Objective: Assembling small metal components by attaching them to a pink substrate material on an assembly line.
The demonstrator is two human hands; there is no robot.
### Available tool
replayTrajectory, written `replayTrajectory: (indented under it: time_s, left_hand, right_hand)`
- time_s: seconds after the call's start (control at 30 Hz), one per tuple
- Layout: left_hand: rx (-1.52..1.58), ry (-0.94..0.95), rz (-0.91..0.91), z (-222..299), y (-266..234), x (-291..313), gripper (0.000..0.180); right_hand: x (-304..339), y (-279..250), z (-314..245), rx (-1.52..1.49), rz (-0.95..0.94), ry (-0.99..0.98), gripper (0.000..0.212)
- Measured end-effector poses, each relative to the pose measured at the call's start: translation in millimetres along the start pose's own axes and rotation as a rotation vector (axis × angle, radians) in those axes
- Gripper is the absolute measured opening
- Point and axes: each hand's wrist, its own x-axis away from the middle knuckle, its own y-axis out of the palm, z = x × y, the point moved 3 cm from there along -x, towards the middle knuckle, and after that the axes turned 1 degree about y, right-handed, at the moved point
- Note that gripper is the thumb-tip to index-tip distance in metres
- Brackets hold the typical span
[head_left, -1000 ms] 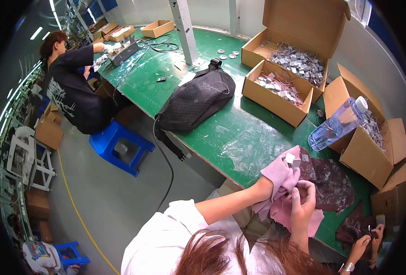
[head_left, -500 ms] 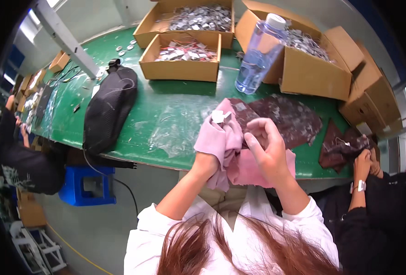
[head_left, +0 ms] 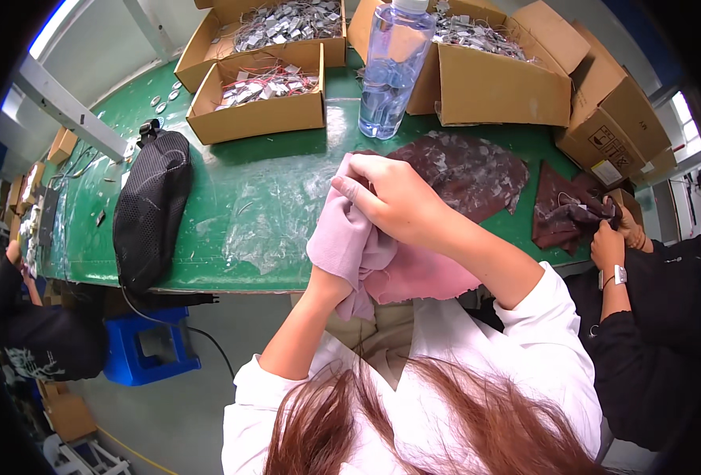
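My left hand (head_left: pixel 330 285) is mostly covered by a pink cloth (head_left: pixel 342 233) and grips it from inside; only the wrist shows below. Over the top of the cloth bends my right hand (head_left: pixel 386 194), its fingers curled in and pressed together against the fabric. Whatever lies between those fingertips is hidden. A brighter pink piece of cloth (head_left: pixel 421 275) hangs at the table's near edge beneath my right forearm. Just beyond my hands lies a dark maroon cloth (head_left: pixel 477 174) with whitish smears.
A clear blue bottle (head_left: pixel 386 87) stands beyond my hands. Cardboard boxes (head_left: pixel 263 119) of small wired metal parts line the back. A black mesh bag (head_left: pixel 152 210) lies left on the green table (head_left: pixel 231 190). At right, a co-worker's hands (head_left: pixel 611 237) hold maroon fabric; a blue stool (head_left: pixel 148 344) stands lower left.
My right hand has moved left and closed over the top of the cloth, covering the small white piece that showed there. The view has shifted, so the table items appear farther left and higher.
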Motion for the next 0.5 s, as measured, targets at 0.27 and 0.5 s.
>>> replayTrajectory:
  time_s: [0.27,0.5]
  left_hand:
    - [-0.078,0.482,0.140,-22.9,2.0,-1.0,0.023]
    - [0.201,0.122,-0.043,-21.7,7.1,7.6,0.029]
  right_hand:
    - [-4.6,10.4,-2.3,0.054,-0.034,0.075,0.027]
    - [-8.2,8.8,5.3,0.012,-0.005,-0.025,0.025]
